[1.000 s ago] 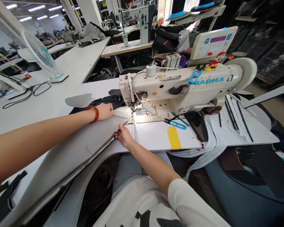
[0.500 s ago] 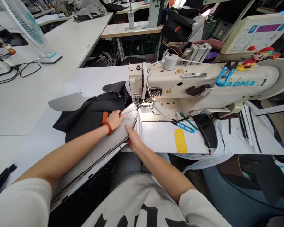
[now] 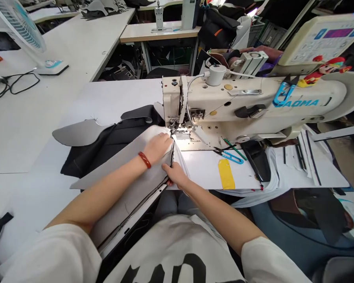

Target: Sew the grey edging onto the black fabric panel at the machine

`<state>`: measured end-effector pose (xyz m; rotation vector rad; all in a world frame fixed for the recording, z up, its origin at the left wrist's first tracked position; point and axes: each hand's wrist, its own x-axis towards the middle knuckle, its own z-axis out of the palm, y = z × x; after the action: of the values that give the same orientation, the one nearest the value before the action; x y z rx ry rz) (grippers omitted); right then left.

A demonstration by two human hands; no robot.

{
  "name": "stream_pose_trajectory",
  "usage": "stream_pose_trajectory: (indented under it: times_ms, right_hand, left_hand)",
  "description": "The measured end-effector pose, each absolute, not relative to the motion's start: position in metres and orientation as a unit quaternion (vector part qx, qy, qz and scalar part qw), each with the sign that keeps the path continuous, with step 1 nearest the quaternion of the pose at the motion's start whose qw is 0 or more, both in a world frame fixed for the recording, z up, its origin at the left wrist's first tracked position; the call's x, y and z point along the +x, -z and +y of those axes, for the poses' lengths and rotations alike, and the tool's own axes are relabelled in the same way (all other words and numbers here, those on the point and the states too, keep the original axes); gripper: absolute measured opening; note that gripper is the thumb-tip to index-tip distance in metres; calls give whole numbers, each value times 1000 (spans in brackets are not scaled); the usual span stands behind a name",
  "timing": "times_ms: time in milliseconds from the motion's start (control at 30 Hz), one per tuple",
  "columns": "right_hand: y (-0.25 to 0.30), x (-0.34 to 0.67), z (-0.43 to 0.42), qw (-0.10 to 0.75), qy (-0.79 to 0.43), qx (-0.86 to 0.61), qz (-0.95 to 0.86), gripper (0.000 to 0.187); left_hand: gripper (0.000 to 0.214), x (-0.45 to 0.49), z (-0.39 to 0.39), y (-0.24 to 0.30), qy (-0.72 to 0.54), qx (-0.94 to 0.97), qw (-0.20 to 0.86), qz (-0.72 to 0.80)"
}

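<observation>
A long grey fabric panel (image 3: 126,173) with a dark edge lies across the white table and runs up to the needle of the cream sewing machine (image 3: 242,106). My left hand (image 3: 158,146), with a red bracelet at the wrist, lies flat on the panel just left of the presser foot. At the panel's near right edge, a little in front of the needle, my right hand (image 3: 176,175) pinches that edge. Black fabric pieces (image 3: 106,143) lie under and behind the grey panel.
Blue-handled snips (image 3: 228,156), a green pencil and a yellow tag (image 3: 225,174) lie on the table right of the needle. White strips with dark edges hang at the right. A fan (image 3: 20,31) and cables stand on the far left table. A control panel (image 3: 321,41) sits above the machine.
My head has leaned in and down. The left hand slid forward along the panel to the presser foot, and the grey panel has bunched up closer to the needle. The right hand stays on the edge.
</observation>
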<state>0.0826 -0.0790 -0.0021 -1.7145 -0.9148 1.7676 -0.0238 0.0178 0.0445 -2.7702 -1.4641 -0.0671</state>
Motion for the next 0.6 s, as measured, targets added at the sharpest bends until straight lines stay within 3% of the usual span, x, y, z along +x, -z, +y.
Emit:
stream_pose_trajectory:
  times_ms: [233, 367, 500, 600]
  right_hand:
    - [-13, 71, -77, 241, -609, -639, -405, 22]
    - [-14, 65, -81, 326, -552, -640, -422, 18]
    - [-7, 72, -75, 426, -644, -565, -291, 38]
    - [-8, 89, -66, 375, -702, -521, -310, 43]
  left_hand:
    - [37, 10, 14, -41, -107, -826, -76, -548]
    - [23, 7, 27, -50, -145, -823, -112, -538]
    - [15, -2, 26, -56, -143, -842, -133, -503]
    - [16, -4, 23, -50, -132, -854, -125, -487]
